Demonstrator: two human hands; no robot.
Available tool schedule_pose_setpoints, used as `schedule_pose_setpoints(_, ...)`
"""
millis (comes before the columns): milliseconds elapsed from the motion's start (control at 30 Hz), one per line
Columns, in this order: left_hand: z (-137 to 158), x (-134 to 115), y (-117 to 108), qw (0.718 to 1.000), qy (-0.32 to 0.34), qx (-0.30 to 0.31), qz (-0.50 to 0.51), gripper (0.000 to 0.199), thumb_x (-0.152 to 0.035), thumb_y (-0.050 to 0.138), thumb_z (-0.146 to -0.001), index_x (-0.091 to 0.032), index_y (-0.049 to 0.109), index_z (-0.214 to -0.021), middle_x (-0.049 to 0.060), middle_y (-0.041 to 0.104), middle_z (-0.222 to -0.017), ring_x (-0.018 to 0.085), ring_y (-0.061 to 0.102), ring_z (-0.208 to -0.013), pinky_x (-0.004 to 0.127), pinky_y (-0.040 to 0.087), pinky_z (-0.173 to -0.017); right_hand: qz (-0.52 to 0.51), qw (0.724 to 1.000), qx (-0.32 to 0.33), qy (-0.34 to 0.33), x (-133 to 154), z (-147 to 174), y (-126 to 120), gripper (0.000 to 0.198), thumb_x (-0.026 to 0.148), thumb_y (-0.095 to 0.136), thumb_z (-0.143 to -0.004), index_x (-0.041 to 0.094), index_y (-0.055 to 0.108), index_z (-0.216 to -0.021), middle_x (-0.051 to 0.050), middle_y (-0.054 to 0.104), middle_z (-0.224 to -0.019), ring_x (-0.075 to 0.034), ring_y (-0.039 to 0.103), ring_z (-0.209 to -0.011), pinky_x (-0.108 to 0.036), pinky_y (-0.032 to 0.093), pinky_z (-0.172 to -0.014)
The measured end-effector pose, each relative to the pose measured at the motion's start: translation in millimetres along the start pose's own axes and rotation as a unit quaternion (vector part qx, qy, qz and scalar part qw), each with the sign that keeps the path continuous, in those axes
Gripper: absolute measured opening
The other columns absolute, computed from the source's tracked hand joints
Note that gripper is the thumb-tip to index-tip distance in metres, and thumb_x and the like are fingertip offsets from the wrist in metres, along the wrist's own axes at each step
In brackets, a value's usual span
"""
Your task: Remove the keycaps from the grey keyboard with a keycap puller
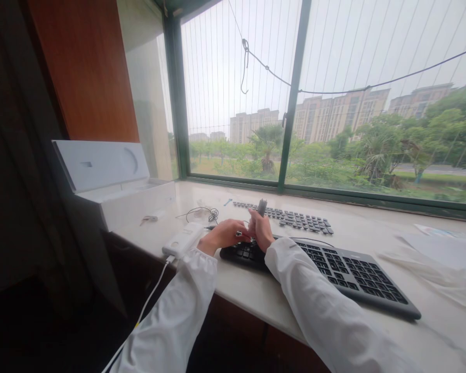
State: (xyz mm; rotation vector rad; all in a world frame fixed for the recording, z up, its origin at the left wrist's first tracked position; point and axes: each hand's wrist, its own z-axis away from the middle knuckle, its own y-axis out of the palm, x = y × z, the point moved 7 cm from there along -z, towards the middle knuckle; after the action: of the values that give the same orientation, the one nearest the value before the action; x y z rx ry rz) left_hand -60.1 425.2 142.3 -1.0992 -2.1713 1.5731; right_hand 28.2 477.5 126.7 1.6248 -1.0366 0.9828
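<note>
A black keyboard with bare key positions lies along the front of the white counter. My right hand is closed round a dark grey stick-like tool, whose upper end sticks out above the fist. Its lower end is hidden by my hand, close over the keyboard's left part. Beside it, my left hand rests over the keyboard's left end with fingers bent and tips together; whatever they pinch is too small to make out. Behind both hands, loose black keycaps lie in rows.
A white power strip with a white cable sits left of my hands. Behind it are a coiled black wire and a small blue item. An open white box stands left; papers lie right. A window runs behind.
</note>
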Motion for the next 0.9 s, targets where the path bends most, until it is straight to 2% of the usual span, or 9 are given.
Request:
schedule_pose_setpoints(167, 1, 2, -1, 0.999, -0.029, -0.015, 0.004, 0.021, -0.04, 0.066, -0.08, -0.023, 0.073, -0.09, 0.001, 0.07, -0.092, 0.014, 0.062, -0.08, 0.022, 0.043, -0.071, -0.036, 0.998, 0.048, 0.001, -1, 4, 7, 0.046, 0.044, 0.063, -0.073, 0.023, 0.029, -0.051, 0.01, 0.026, -0.036, -0.005, 0.02, -0.032, -0.021, 0.016, -0.031)
schedule_pose_setpoints(267, 1, 10, -1, 0.997, -0.068, -0.032, -0.002, 0.024, -0.045, 0.069, -0.076, -0.023, 0.074, -0.085, 0.0, 0.072, -0.089, 0.014, 0.062, -0.078, 0.022, 0.042, -0.069, -0.004, 0.996, 0.081, -0.03, 4, 9, 11, 0.048, 0.049, 0.065, -0.072, 0.022, 0.032, -0.049, 0.009, 0.028, -0.036, -0.005, 0.023, -0.032, -0.022, 0.018, -0.032)
schedule_pose_setpoints(367, 1, 14, 1, 0.996, -0.081, -0.04, 0.013, 0.021, -0.042, 0.07, -0.075, -0.023, 0.075, -0.081, -0.001, 0.073, -0.085, 0.014, 0.063, -0.075, 0.022, 0.041, -0.068, 0.042, 0.991, 0.112, -0.066, 8, 14, 16, 0.05, 0.054, 0.067, -0.07, 0.02, 0.038, -0.047, 0.007, 0.032, -0.036, -0.006, 0.029, -0.034, -0.023, 0.02, -0.035)
schedule_pose_setpoints(500, 0, 15, 1, 0.995, -0.078, -0.048, 0.024, 0.022, -0.043, 0.071, -0.073, -0.022, 0.075, -0.079, 0.0, 0.073, -0.084, 0.014, 0.063, -0.072, 0.021, 0.041, -0.066, 0.052, 0.99, 0.105, -0.073, 8, 14, 15, 0.051, 0.057, 0.066, -0.069, 0.02, 0.038, -0.048, 0.007, 0.031, -0.038, -0.006, 0.028, -0.036, -0.024, 0.019, -0.036)
schedule_pose_setpoints(733, 0, 17, 3, 0.996, -0.071, -0.051, 0.031, 0.022, -0.043, 0.071, -0.073, -0.022, 0.074, -0.076, -0.001, 0.073, -0.079, 0.012, 0.062, -0.07, 0.02, 0.04, -0.065, 0.087, 0.982, 0.109, -0.127, 7, 15, 13, 0.049, 0.055, 0.062, -0.075, 0.019, 0.041, -0.049, 0.007, 0.032, -0.039, -0.006, 0.028, -0.038, -0.024, 0.022, -0.039)
schedule_pose_setpoints(900, 0, 18, 2, 0.995, -0.071, -0.058, 0.033, 0.024, -0.045, 0.072, -0.071, -0.022, 0.075, -0.076, -0.001, 0.073, -0.081, 0.012, 0.061, -0.069, 0.019, 0.041, -0.064, 0.083, 0.983, 0.083, -0.141, 10, 15, 9, 0.051, 0.055, 0.061, -0.075, 0.02, 0.037, -0.047, 0.007, 0.031, -0.038, -0.006, 0.027, -0.037, -0.024, 0.021, -0.039)
